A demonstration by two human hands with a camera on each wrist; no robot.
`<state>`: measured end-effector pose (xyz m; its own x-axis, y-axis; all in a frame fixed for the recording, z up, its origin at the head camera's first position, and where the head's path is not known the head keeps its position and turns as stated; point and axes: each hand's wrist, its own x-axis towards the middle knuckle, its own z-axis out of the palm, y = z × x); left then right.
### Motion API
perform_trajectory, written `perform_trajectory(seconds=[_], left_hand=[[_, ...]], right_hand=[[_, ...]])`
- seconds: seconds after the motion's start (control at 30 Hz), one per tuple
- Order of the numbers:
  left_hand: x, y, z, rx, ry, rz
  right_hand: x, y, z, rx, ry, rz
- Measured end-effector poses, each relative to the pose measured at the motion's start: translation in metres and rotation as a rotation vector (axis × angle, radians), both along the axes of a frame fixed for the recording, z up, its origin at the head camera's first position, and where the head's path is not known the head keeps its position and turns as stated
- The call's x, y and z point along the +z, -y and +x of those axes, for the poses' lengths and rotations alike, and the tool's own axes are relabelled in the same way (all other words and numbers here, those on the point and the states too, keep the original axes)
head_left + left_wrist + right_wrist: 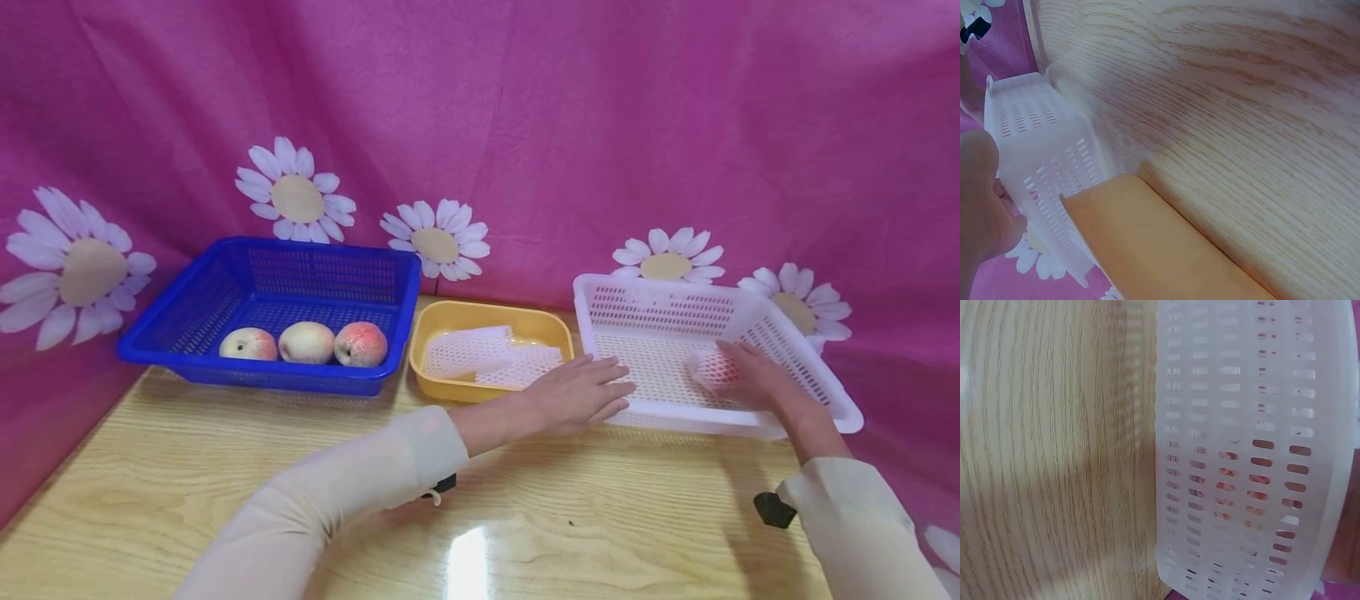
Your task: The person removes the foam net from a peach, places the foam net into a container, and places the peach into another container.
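Note:
My right hand (753, 379) reaches down into the white basket (813, 358) and holds a reddish peach in a white foam net (712, 368), its fingers over the right side of the fruit. Through the slots of the basket wall in the right wrist view, the red of that peach (1225, 485) shows. My left hand (573, 393) is stretched out palm down with nothing in it, fingers spread, by the basket's front left corner. Beneath its wrist is the right end of the yellow tray (450, 389), which contains flat white foam nets (468, 350).
At the left stands a blue basket (277, 379) with three bare peaches (307, 342) in a row along its front. All the containers stand on a wooden table (600, 517). A pink curtain (525, 150) with daisies hangs right behind them.

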<state>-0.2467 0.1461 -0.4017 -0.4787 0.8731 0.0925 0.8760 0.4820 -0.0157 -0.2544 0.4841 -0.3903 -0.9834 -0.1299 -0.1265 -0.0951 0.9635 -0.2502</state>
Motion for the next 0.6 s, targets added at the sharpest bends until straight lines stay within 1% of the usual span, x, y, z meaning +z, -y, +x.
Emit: perform_trajectory(seconds=[0.1, 0.17, 0.33, 0.4, 0.6], left_hand=[[0.0, 0.0, 0.0, -0.005, -0.003, 0.006], [0.0, 0.0, 0.0, -0.007, -0.007, 0.009], [-0.002, -0.001, -0.001, -0.026, -0.076, -0.031], [-0.003, -0.001, -0.001, -0.031, -0.097, -0.045], [-0.003, -0.001, 0.0, -0.021, -0.093, -0.04]], right_hand=[[0.0, -0.001, -0.001, 0.01, -0.017, 0.008], [-0.001, -0.003, -0.001, -0.001, -0.012, 0.004], [-0.004, -0.01, -0.002, -0.054, 0.026, -0.02], [-0.006, -0.013, -0.003, -0.068, 0.027, -0.021], [-0.01, -0.019, -0.007, -0.093, 0.008, 0.006]])
